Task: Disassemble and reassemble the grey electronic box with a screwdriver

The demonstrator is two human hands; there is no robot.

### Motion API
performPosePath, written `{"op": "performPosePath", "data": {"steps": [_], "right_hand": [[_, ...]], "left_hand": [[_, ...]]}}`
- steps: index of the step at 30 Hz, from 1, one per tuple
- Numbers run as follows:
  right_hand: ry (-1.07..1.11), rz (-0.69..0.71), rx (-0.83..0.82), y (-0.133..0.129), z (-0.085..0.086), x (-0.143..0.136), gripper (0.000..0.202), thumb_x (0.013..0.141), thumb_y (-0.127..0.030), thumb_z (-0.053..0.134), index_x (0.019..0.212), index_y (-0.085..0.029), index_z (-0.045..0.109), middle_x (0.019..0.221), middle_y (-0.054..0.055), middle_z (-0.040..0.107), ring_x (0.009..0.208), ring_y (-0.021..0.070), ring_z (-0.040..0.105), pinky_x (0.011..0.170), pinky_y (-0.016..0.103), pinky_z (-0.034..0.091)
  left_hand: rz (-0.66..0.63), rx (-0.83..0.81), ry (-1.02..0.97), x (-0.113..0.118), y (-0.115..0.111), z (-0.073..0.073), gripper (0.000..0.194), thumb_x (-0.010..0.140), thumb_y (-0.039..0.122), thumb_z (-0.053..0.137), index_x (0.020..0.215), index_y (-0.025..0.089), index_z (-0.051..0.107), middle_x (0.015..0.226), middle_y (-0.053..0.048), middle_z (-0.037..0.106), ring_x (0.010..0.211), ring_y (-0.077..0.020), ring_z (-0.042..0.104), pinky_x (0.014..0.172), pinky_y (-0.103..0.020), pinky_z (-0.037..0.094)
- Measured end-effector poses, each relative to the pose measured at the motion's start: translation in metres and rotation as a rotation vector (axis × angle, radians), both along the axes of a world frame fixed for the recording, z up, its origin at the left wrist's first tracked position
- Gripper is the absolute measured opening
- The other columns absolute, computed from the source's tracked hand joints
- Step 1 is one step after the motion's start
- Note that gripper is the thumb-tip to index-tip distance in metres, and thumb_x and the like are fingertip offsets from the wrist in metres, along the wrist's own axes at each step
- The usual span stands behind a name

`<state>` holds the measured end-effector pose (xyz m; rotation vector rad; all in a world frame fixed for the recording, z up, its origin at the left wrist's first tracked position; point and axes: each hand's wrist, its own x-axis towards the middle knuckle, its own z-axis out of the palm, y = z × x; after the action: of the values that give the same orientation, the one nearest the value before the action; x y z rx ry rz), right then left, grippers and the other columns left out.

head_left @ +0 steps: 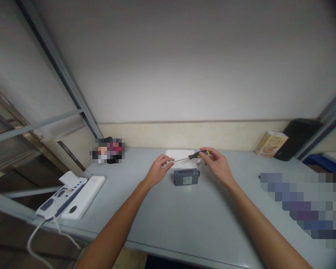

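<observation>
Holds a screwdriver [194, 155] between both hands, above the surface [162, 216], with its black-and-yellow handle toward the right. Grips that handle with the fingers of the right hand [217, 165], closed around it, and pinches the metal shaft near its tip with the fingers of the left hand [159, 170], closed on it. Has a dark grey box [186, 178] just below the screwdriver in view, set on the surface, with a row of slots along its top. Shows on the front of the grey box a pale label [188, 181], printed too small to read. Has a white sheet [173, 153] lying behind the grey box. Has, at the left, a white power strip [56, 200] with a plug and cable, beside a long white case [84, 198]. Has, at the far right, a yellow carton [271, 145], printed too small to read, beside a black object [298, 139] marked with tiny, illegible lettering. Has pixelated items at the back left [109, 150] and on the right side, with any writing there obscured.
</observation>
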<state>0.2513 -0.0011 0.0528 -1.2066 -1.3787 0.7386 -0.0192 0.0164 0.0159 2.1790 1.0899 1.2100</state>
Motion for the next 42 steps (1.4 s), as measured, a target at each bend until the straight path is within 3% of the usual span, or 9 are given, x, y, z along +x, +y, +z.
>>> {"op": "performPosePath", "data": {"steps": [5, 11, 14, 20, 23, 30, 36, 42], "right_hand": [[0.028, -0.06, 0.018, 0.002, 0.001, 0.005, 0.052, 0.077, -0.062, 0.07, 0.108, -0.019, 0.071, 0.059, -0.002, 0.056, 0.052, 0.013, 0.048, 0.047, 0.025, 0.035], [0.041, -0.155, 0.01, 0.005, 0.0, 0.012, 0.05, 0.078, -0.06, 0.071, 0.109, -0.02, 0.071, 0.063, 0.0, 0.06, 0.052, 0.0123, 0.049, 0.047, 0.024, 0.034], [0.056, -0.188, 0.026, 0.006, -0.001, 0.016, 0.053, 0.077, -0.062, 0.071, 0.108, -0.019, 0.071, 0.074, 0.002, 0.065, 0.052, 0.0115, 0.049, 0.047, 0.024, 0.036], [0.053, -0.226, 0.035, 0.008, -0.001, 0.021, 0.055, 0.077, -0.063, 0.07, 0.108, -0.019, 0.072, 0.087, 0.006, 0.069, 0.054, 0.0109, 0.05, 0.045, 0.023, 0.034], [0.054, -0.231, 0.033, 0.008, -0.002, 0.022, 0.055, 0.076, -0.063, 0.07, 0.108, -0.019, 0.072, 0.089, 0.007, 0.07, 0.053, 0.0109, 0.05, 0.045, 0.023, 0.035], [0.059, -0.246, 0.036, 0.008, -0.001, 0.023, 0.056, 0.075, -0.063, 0.071, 0.108, -0.018, 0.072, 0.091, 0.007, 0.071, 0.054, 0.011, 0.051, 0.046, 0.024, 0.038], [0.057, -0.263, 0.035, 0.008, 0.001, 0.024, 0.053, 0.076, -0.061, 0.071, 0.107, -0.019, 0.073, 0.086, 0.006, 0.07, 0.054, 0.0112, 0.051, 0.047, 0.024, 0.038], [0.069, -0.266, 0.037, 0.008, 0.001, 0.025, 0.054, 0.075, -0.062, 0.071, 0.108, -0.019, 0.073, 0.087, 0.007, 0.07, 0.056, 0.0119, 0.052, 0.048, 0.024, 0.04]], "left_hand": [[0.058, 0.072, -0.078, 0.0, -0.008, 0.014, 0.03, 0.102, 0.039, 0.047, 0.107, 0.019, 0.069, 0.105, -0.008, 0.06, 0.094, -0.0178, 0.057, 0.086, -0.031, 0.046], [-0.205, 0.028, 0.005, 0.008, -0.034, 0.033, 0.029, 0.097, 0.043, 0.052, 0.106, 0.017, 0.063, 0.1, -0.009, 0.061, 0.089, -0.0199, 0.055, 0.083, -0.033, 0.047], [-0.283, 0.042, 0.093, 0.016, -0.046, 0.037, 0.022, 0.092, 0.036, 0.06, 0.106, 0.018, 0.061, 0.102, -0.009, 0.061, 0.092, -0.0212, 0.057, 0.085, -0.033, 0.048], [-0.261, 0.061, 0.111, 0.024, -0.047, 0.028, 0.006, 0.092, 0.025, 0.059, 0.093, 0.019, 0.06, 0.103, -0.01, 0.064, 0.097, -0.0209, 0.061, 0.089, -0.034, 0.049], [-0.249, 0.049, 0.062, 0.024, -0.041, 0.021, 0.012, 0.093, 0.027, 0.061, 0.085, 0.019, 0.059, 0.107, -0.009, 0.067, 0.099, -0.0198, 0.063, 0.091, -0.033, 0.049], [-0.274, 0.049, 0.107, 0.023, -0.038, 0.02, 0.014, 0.095, 0.033, 0.061, 0.095, 0.019, 0.065, 0.111, -0.01, 0.069, 0.104, -0.0207, 0.064, 0.095, -0.034, 0.05], [-0.249, -0.036, 0.107, 0.022, -0.038, 0.021, 0.013, 0.093, 0.031, 0.063, 0.096, 0.019, 0.066, 0.099, -0.006, 0.069, 0.092, -0.0184, 0.063, 0.086, -0.03, 0.05], [-0.153, -0.189, 0.015, 0.023, -0.033, 0.011, 0.019, 0.094, 0.037, 0.06, 0.098, 0.018, 0.063, 0.084, -0.001, 0.064, 0.079, -0.0159, 0.059, 0.075, -0.026, 0.047]]}}
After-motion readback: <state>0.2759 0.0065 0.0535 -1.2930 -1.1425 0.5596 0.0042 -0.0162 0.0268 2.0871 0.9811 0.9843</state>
